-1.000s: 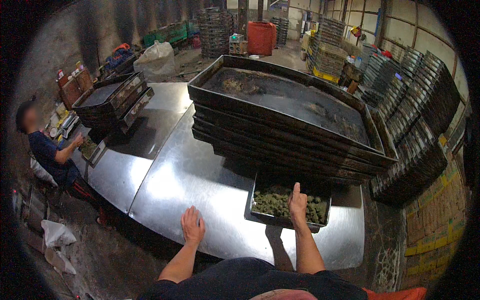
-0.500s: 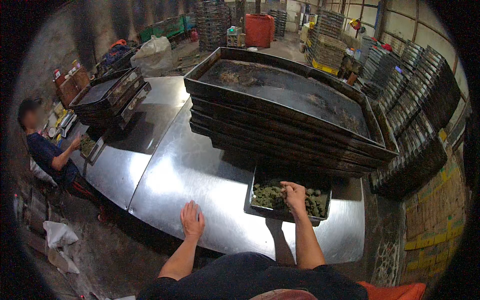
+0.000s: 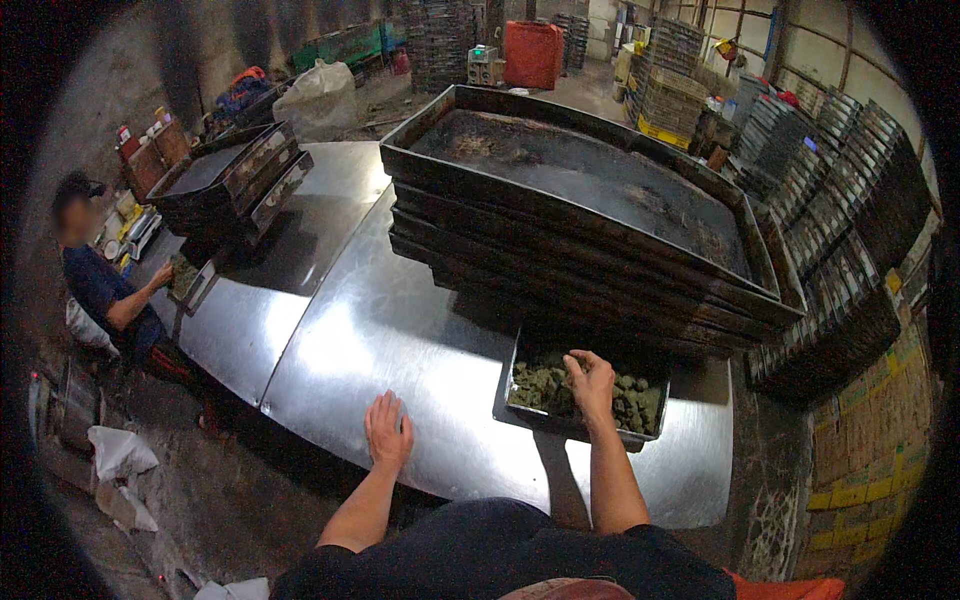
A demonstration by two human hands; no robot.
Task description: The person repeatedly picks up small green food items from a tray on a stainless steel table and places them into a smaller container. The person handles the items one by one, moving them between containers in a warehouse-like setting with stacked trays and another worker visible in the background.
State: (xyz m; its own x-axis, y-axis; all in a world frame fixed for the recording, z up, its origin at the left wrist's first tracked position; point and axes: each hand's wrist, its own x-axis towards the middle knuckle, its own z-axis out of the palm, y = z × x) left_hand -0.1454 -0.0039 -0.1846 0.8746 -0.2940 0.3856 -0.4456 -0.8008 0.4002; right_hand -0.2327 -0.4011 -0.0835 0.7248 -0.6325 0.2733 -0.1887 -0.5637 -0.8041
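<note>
My left hand (image 3: 386, 432) lies flat on the shiny metal tabletop (image 3: 450, 400), palm down, fingers stretched out and nothing in them. Over a small dark rectangular tray (image 3: 640, 438), my right hand (image 3: 592, 382) has its fingers bent, thumb and forefinger close together. Whether a piece is pinched there is too small to tell. Rough greenish-brown lumps (image 3: 538, 386) fill the tray on both sides of this hand. Just beyond the tray rises a stack of large, shallow black metal trays (image 3: 590, 195), the top one bare and stained.
At the far left, a person (image 3: 105, 280) works with a small tray beside a shorter tray stack (image 3: 225, 185). Tall tray stacks (image 3: 840, 220) stand to the right, above flattened cardboard (image 3: 865, 440). An orange-red bin (image 3: 532, 55) and a whitish sack (image 3: 315, 100) are at the back.
The view has shifted slightly. My right hand stays over the small tray, its fingers a little changed in pose. My left hand still rests on the tabletop.
</note>
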